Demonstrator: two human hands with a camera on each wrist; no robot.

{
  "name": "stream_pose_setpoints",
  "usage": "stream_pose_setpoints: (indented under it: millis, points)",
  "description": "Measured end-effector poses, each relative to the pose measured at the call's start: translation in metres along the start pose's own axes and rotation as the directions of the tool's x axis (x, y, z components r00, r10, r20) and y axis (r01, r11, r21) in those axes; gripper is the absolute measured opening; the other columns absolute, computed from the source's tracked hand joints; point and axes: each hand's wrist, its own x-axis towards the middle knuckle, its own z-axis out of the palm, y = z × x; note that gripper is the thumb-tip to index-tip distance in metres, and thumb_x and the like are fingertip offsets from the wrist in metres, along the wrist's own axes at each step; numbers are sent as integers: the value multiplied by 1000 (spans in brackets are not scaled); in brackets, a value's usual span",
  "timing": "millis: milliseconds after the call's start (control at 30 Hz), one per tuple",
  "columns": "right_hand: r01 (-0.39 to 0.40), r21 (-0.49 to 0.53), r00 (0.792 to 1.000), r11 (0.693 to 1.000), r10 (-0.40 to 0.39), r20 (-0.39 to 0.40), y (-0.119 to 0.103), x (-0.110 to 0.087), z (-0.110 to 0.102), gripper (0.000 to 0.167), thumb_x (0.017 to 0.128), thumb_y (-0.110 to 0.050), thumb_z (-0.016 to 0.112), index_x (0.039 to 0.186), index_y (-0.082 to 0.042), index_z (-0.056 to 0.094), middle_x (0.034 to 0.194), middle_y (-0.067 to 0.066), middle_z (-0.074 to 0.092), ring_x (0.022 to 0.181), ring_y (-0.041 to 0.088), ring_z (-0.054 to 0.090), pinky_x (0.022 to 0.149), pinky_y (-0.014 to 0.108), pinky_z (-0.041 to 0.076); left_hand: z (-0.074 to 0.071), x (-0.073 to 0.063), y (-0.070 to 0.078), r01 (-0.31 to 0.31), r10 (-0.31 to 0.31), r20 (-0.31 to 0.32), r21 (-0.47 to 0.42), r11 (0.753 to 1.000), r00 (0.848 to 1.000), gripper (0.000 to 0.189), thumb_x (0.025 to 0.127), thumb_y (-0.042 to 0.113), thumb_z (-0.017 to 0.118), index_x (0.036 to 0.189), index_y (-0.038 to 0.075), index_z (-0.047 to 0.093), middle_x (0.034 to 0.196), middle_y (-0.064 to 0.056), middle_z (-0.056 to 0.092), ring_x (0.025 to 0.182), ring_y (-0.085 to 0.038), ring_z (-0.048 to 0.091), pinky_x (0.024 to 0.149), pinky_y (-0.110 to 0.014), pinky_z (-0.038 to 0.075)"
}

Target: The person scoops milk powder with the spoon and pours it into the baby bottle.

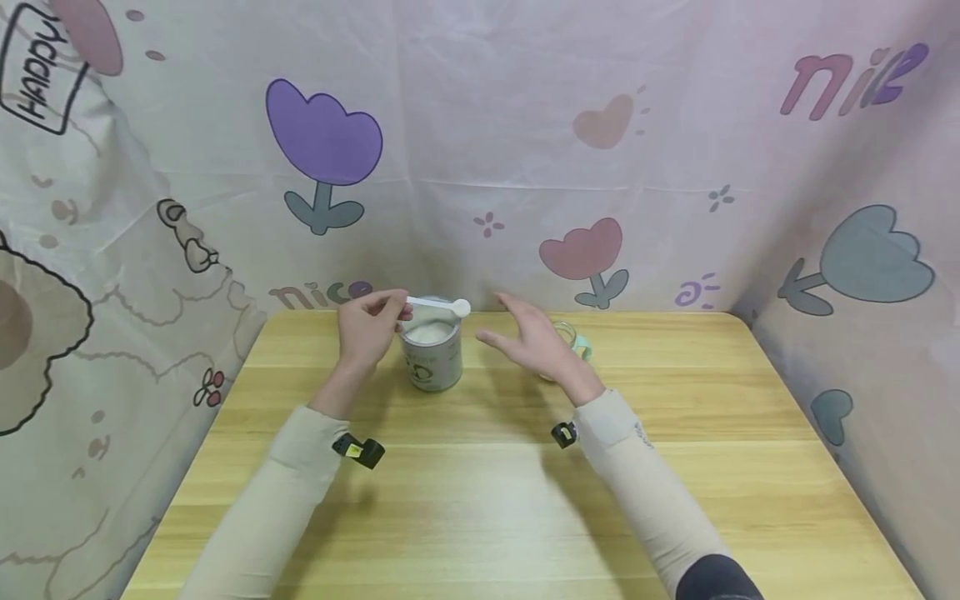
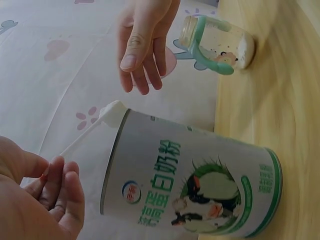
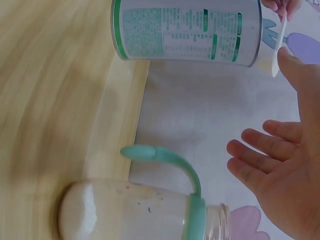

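Observation:
My left hand (image 1: 366, 329) pinches the handle of a white scoop (image 1: 442, 307) between thumb and fingers. White powder heaps in the scoop's bowl (image 2: 114, 114), which hangs over the rim of an open milk powder can (image 1: 437, 363). Pale powder shows inside the can, and a cow picture with green lettering is on its side. To the right of the can, my right hand (image 1: 534, 337) hovers with fingers spread and nothing in it. Behind that hand stands a lidless clear baby bottle (image 2: 235, 42) with green handles; whitish contents show at its bottom in the left wrist view.
Can and bottle stand near the back edge of a wooden table (image 1: 480, 500). A printed cloth (image 1: 465, 125) with flowers and lettering hangs right behind the table and along its sides.

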Motion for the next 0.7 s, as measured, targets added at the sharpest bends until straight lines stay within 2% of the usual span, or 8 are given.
stream_pose_setpoints:
  millis: [300,533,700]
  points:
    - [-37,-7,999,999,37,-36,10,-10,-14,86,99,-59,66,163,-9,38,165,13,46,152,34,43,126,53,35,16,2,3,15,-14,28,-15,1000,1000,30,104,19,67,121,-4,75,87,0,76,74,-2,73,71,-21,62]
    - [-35,-2,997,999,35,-64,22,-17,-22,84,99,-54,68,161,-6,39,163,16,48,150,36,45,124,54,38,33,2,6,11,-11,52,-1,1000,999,30,104,20,68,121,-4,76,97,-16,79,74,-4,73,73,-22,63]
    - [-48,-4,996,999,48,-79,31,-22,-27,83,99,-53,68,161,-6,40,163,17,48,151,36,45,124,56,38,45,3,8,22,-21,67,-3,1000,998,29,104,19,68,120,-4,76,102,-22,78,75,-5,73,75,-22,63]
